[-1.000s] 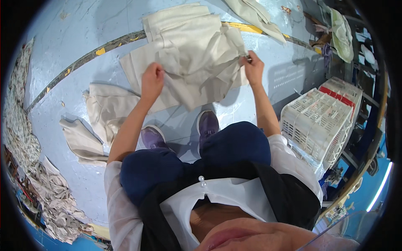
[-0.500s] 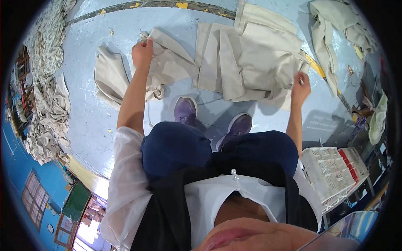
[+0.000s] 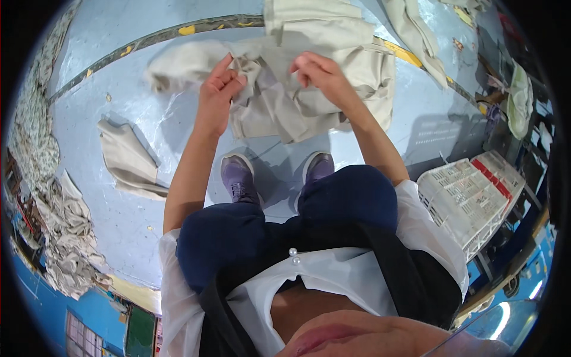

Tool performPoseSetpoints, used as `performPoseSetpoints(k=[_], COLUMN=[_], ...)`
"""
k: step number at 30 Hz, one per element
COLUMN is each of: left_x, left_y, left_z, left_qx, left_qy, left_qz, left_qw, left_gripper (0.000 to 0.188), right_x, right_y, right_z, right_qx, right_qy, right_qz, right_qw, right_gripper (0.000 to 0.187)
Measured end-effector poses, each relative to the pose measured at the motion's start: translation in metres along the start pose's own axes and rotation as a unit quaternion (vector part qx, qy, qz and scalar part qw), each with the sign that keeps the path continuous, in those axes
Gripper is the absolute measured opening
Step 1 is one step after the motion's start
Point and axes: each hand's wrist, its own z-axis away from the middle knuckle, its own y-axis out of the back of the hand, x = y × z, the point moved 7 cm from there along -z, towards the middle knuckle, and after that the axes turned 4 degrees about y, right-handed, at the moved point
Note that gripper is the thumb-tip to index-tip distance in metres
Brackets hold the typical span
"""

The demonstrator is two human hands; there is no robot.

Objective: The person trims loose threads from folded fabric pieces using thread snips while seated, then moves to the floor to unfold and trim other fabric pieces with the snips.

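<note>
My left hand (image 3: 215, 101) is closed on a bunched beige cloth piece (image 3: 193, 62), whose blurred far end swings out to the left. My right hand (image 3: 321, 74) hovers over the layered beige cloth pieces (image 3: 315, 35), its fingers curled together; whether anything is between them does not show. The layers overlap on the floor in front of my shoes, some folded and crumpled. Another beige cloth piece (image 3: 128, 154) lies apart on the floor, left of my left forearm.
Heaps of crumpled patterned cloth (image 3: 65, 232) line the left side. More beige cloth (image 3: 416, 41) lies at the far right. A white plastic crate (image 3: 464, 193) with a red band stands right of my knees. A worn dark and yellow strip (image 3: 172, 33) crosses the pale blue floor (image 3: 119, 77).
My left hand has carried its cloth piece rightward, against the layered pieces. My right hand has left their right edge and moved left, close to my left hand. The view has shifted too.
</note>
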Motion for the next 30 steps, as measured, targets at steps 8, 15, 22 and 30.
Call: performPoseSetpoints(k=[8, 15, 22, 30], left_x=[-0.006, -0.005, 0.004, 0.003], left_y=[-0.062, -0.059, -0.063, -0.053], left_z=[0.011, 0.022, 0.035, 0.038], left_qx=[-0.142, -0.075, -0.021, 0.005], left_qy=[0.003, -0.035, -0.082, -0.104], left_qz=[-0.130, -0.159, -0.275, -0.266], left_qw=[0.981, 0.984, 0.958, 0.958], left_gripper=[0.075, 0.083, 0.070, 0.044], right_x=[0.007, -0.006, 0.040, 0.045], right_y=[0.001, 0.005, -0.025, -0.022], right_z=[0.002, 0.022, 0.017, 0.011], right_qx=[-0.087, -0.015, -0.077, -0.077], right_qy=[-0.103, -0.164, -0.295, -0.232], right_qz=[0.083, 0.125, 0.015, -0.123], right_qw=[0.987, 0.978, 0.952, 0.962], right_gripper=[0.037, 0.041, 0.041, 0.045])
